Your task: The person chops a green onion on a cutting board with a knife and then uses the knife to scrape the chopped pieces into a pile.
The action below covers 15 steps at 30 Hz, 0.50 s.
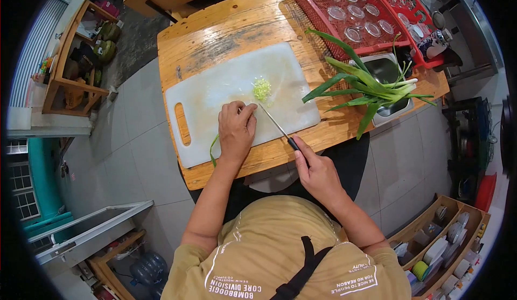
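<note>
A white cutting board [215, 87] with a handle slot lies on the wooden table. My left hand [235, 133] rests on its near edge, fingers curled and pressed down around a green onion stalk [213, 148], whose green end sticks out on the left by the wrist. The part under the fingers is mostly hidden. In my right hand [319, 175] is a knife [277, 124] with a black handle. Its tip points up-left and lies close to my left fingertips. Just beyond them sits a small pile of chopped green onion [262, 89].
On the right, a bunch of green onions [366, 82] lies across a metal pan [383, 69]. A red crate [323, 17] with several upturned glasses stands at the back right of the wooden table [202, 44]. Below right is a wooden shelf box [431, 241] with containers.
</note>
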Each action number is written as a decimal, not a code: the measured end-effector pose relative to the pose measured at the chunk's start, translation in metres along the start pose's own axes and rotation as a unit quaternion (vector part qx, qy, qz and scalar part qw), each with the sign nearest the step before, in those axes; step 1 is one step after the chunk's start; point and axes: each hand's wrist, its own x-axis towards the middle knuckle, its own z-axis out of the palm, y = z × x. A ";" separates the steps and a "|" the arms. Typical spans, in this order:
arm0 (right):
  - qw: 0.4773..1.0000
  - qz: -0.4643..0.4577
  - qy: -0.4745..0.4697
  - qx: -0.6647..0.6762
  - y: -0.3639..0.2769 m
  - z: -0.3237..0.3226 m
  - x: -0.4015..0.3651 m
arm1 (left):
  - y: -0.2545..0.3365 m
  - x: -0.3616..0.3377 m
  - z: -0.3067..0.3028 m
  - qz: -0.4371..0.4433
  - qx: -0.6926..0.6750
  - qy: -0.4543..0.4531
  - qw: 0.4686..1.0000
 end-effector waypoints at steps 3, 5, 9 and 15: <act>1.000 -0.018 0.008 -0.001 -0.001 0.008 0.008 | 0.001 0.001 0.000 -0.003 -0.003 0.000 1.000; 0.999 -0.029 0.014 -0.004 0.002 0.012 0.008 | 0.001 0.000 -0.001 0.002 -0.002 0.005 1.000; 1.000 -0.003 0.001 0.001 0.006 0.004 0.002 | 0.000 0.001 0.003 -0.017 -0.023 0.035 0.999; 1.000 -0.022 0.013 0.006 0.009 0.005 0.000 | -0.003 0.000 0.005 0.002 -0.011 0.041 0.999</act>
